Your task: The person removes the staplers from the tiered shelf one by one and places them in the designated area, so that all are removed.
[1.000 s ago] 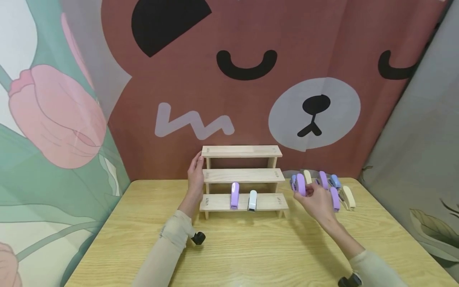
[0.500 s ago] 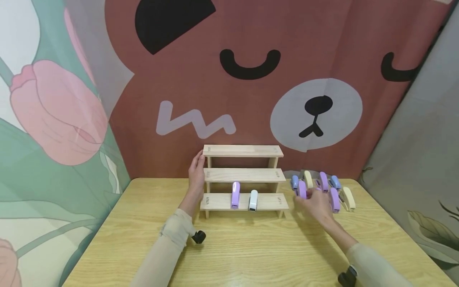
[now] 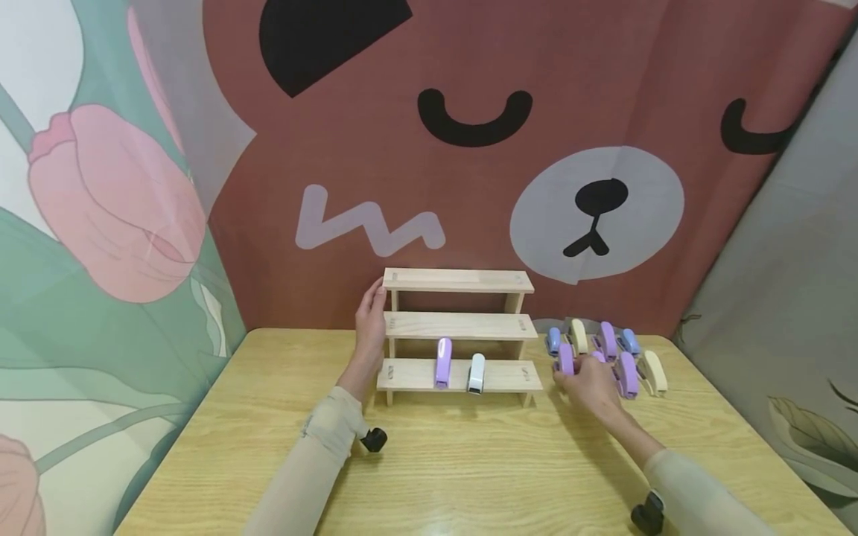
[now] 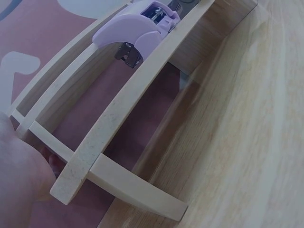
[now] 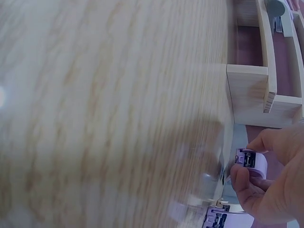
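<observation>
My left hand [image 3: 370, 327] holds the left side of a three-tier wooden shelf [image 3: 462, 325]; in the left wrist view, a bit of finger shows behind its upright. A purple stapler [image 3: 444, 362] and a white stapler [image 3: 476, 374] lie on the lowest tier. At the right, my right hand [image 3: 590, 383] pinches another purple stapler [image 3: 566, 359] between thumb and fingers, low at the front left of a stapler group. The right wrist view shows that purple stapler [image 5: 254, 163] end-on in the fingers. A further purple stapler is mostly hidden behind the hand.
Around the right hand stand blue staplers [image 3: 628, 341], cream staplers [image 3: 653, 372] and purple staplers [image 3: 626, 374]. The wooden table [image 3: 436, 461] meets a printed curtain [image 3: 469, 208] at the back. A small black camera [image 3: 374, 439] sits at my left wrist.
My right hand has lowered the pinched purple stapler slightly, and the blue stapler behind it now shows more fully. The left hand stays at the shelf. The view has shifted a little.
</observation>
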{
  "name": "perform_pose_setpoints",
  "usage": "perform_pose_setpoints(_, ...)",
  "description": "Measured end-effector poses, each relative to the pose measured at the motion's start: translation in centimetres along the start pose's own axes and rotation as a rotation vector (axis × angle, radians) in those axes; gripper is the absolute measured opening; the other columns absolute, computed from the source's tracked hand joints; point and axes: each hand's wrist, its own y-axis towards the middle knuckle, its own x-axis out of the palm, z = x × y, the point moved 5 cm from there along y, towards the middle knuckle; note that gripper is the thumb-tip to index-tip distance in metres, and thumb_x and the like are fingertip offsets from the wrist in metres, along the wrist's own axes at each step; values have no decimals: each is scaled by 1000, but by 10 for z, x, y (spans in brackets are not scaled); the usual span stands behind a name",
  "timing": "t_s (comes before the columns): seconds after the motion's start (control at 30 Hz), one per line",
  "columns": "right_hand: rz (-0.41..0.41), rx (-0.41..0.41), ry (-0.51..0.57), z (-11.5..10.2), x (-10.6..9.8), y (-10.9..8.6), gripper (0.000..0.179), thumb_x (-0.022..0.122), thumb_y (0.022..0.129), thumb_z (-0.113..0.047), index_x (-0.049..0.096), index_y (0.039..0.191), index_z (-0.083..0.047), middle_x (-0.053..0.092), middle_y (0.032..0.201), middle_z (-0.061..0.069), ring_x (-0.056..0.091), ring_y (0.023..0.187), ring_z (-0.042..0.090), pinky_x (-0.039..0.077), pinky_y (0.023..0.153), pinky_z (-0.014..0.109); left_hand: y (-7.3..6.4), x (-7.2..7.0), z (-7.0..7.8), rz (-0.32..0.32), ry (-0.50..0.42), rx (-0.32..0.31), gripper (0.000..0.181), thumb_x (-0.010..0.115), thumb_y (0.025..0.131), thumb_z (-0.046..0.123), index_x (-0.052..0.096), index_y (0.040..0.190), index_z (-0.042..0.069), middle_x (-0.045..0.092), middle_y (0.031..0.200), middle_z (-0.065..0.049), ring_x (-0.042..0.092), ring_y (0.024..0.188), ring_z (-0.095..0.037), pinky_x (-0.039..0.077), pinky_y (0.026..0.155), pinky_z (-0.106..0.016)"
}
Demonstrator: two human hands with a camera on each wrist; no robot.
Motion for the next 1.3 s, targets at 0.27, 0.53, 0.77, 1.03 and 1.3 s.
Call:
perform_pose_setpoints(0.27,-8,-20,1,0,1,-1,23,75,82,-13,60,67,-7,55,57,2,50,52,18,41,45,33,-1,3,1,4,-3,-5,47,54,101,58,58,143,37,53,145,14,38,141,-15,28,117,-40)
perform_pose_setpoints(0.53,15,-54,-30,2,3,-1,28,74,81,-11,55,62,-8,50,54,1,47,50,18,38,44,34,1,3,1,3,-3,14,47,53,101,57,58,143,36,54,145,13,40,139,-13,29,115,-38)
perform_pose_setpoints(0.77,21,-93,-27,5,3,-1,24,76,81,-8,58,65,-6,50,55,0,47,49,17,38,43,33,2,3,1,-6,15,-23,48,51,104,52,54,148,31,50,149,10,37,141,-15,29,116,-40)
perform_pose_setpoints(1.03,-13,-54,-43,2,-2,-2,27,79,84,-12,60,67,-3,51,55,4,47,50,19,39,43,35,1,2,0,14,3,-13,49,55,99,62,59,142,39,52,146,14,38,141,-16,29,116,-42)
perform_pose_setpoints(1.3,67,-109,-127,-16,-18,-7,37,74,86,-14,65,106,15,67,96,33,67,81,45,54,75,59,0,1,1,21,8,-22,51,53,101,59,57,145,35,52,147,12,38,141,-16,29,116,-41)
